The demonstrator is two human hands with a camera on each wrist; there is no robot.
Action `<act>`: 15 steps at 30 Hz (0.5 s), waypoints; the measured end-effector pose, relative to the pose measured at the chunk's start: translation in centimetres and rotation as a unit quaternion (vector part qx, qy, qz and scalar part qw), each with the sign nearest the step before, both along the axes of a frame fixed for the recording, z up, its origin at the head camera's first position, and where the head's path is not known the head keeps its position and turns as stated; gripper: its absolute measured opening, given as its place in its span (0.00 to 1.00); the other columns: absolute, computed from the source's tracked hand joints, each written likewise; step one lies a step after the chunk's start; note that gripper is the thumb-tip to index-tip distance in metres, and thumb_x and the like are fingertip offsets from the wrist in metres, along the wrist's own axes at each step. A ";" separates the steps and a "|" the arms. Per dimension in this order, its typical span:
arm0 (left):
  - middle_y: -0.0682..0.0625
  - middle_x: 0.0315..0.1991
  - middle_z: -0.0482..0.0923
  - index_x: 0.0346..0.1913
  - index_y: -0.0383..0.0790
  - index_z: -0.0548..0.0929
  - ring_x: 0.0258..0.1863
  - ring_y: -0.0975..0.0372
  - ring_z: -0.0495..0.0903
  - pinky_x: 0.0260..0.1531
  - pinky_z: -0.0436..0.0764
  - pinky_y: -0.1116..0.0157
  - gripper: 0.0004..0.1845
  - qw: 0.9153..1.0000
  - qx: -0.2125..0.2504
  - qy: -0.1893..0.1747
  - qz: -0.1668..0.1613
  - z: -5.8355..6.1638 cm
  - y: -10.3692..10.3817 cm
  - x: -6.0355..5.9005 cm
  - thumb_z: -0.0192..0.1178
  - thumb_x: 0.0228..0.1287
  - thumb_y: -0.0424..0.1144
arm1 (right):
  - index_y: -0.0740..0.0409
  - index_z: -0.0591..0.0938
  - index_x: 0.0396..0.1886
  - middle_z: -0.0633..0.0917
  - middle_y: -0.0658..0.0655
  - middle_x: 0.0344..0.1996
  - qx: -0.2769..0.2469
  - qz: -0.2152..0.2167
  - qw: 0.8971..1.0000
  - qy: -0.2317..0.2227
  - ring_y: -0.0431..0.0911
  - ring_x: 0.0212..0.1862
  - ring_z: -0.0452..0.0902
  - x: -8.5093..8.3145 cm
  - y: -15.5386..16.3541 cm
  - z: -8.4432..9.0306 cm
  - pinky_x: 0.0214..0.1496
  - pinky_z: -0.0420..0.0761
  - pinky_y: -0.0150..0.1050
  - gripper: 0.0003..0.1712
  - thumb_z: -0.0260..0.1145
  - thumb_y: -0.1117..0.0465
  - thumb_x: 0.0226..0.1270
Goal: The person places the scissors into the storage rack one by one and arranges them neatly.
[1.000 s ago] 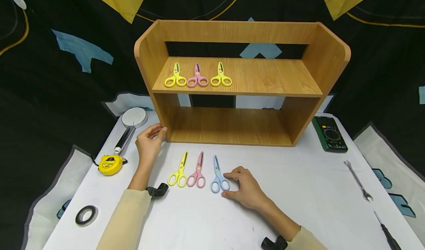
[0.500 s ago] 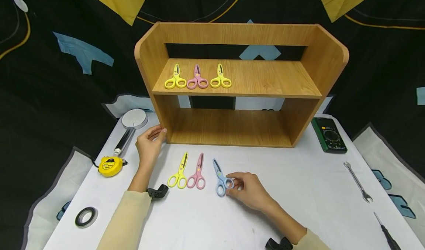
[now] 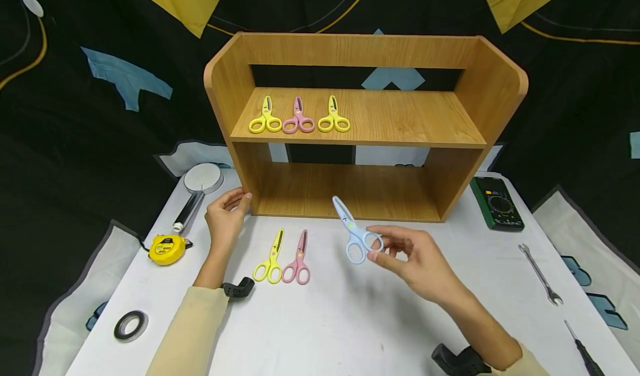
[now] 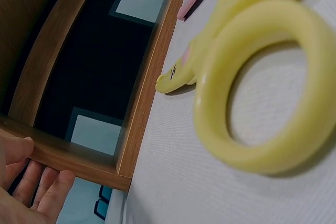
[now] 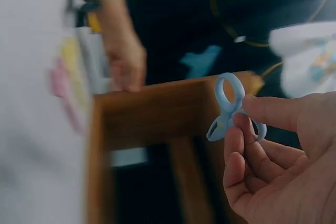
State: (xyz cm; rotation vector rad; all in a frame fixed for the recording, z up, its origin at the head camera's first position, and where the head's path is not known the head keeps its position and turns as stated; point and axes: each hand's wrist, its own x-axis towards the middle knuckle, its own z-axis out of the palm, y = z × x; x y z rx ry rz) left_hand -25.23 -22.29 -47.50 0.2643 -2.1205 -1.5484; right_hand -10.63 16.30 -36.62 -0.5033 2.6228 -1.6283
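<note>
My right hand (image 3: 420,262) pinches one handle ring of the light-blue scissors (image 3: 356,233) between thumb and fingers. They are lifted above the table, blades up and leaning left, in front of the shelf's lower level. At the wooden shelf (image 3: 360,48), my left hand (image 3: 225,215) grips the lower front edge of the left side panel, thumb and fingers on opposite faces. Between the hands, yellow scissors (image 3: 272,258) and pink scissors (image 3: 298,260) lie on the table, blades toward the shelf. On the upper level stand yellow scissors (image 3: 266,118), pink scissors (image 3: 298,118) and another yellow pair (image 3: 333,116).
At the left are a magnifying glass (image 3: 192,206), a yellow tape measure (image 3: 167,249) and a roll of black tape (image 3: 130,326). A multimeter (image 3: 496,204), a wrench (image 3: 541,274) and a screwdriver (image 3: 584,351) lie along the right side.
My right hand has taken hold of the light-blue scissors, lifted them off the table and moved them up and rightward toward the shelf. My left hand stays at the side panel.
</note>
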 end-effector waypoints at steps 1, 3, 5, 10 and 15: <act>0.45 0.44 0.91 0.50 0.43 0.91 0.40 0.72 0.87 0.34 0.84 0.79 0.13 1.000 0.002 0.000 0.000 0.0 0.0 0.0 0.72 0.64 0.42 | 0.52 0.86 0.59 0.87 0.49 0.33 -0.003 -0.003 1.000 0.010 0.45 0.37 0.78 -0.1 0.3 1.1 0.39 0.80 0.32 0.22 0.76 0.60 0.65; 0.45 0.44 0.91 0.50 0.43 0.91 0.40 0.72 0.87 0.34 0.85 0.79 0.13 1.000 0.004 -0.001 -0.002 0.1 0.0 0.0 0.72 0.65 0.42 | 0.52 0.85 0.60 0.87 0.50 0.34 -0.006 -0.010 0.999 0.030 0.46 0.38 0.78 -0.5 0.8 3.3 0.40 0.81 0.32 0.22 0.75 0.60 0.67; 0.44 0.45 0.91 0.50 0.42 0.91 0.39 0.72 0.87 0.34 0.85 0.79 0.13 1.000 0.007 -0.001 -0.003 0.1 0.0 0.0 0.72 0.65 0.42 | 0.53 0.84 0.61 0.87 0.53 0.35 -0.009 -0.016 0.999 0.047 0.48 0.39 0.79 -1.2 1.4 5.3 0.41 0.82 0.32 0.22 0.74 0.61 0.68; 0.45 0.44 0.91 0.50 0.43 0.91 0.40 0.70 0.88 0.34 0.84 0.79 0.13 1.000 0.005 0.002 -0.001 0.0 0.0 0.0 0.72 0.64 0.42 | 0.50 0.83 0.63 0.85 0.56 0.39 -0.003 -0.076 0.996 0.043 0.49 0.42 0.78 -4.3 1.9 9.0 0.41 0.81 0.30 0.23 0.73 0.56 0.70; 0.46 0.44 0.91 0.50 0.43 0.91 0.41 0.69 0.88 0.35 0.84 0.80 0.14 1.000 0.003 0.002 0.000 -0.1 0.1 0.0 0.72 0.65 0.42 | 0.49 0.82 0.66 0.87 0.56 0.47 0.007 -0.120 0.993 0.017 0.46 0.46 0.78 -8.8 1.5 10.8 0.44 0.80 0.27 0.26 0.72 0.52 0.70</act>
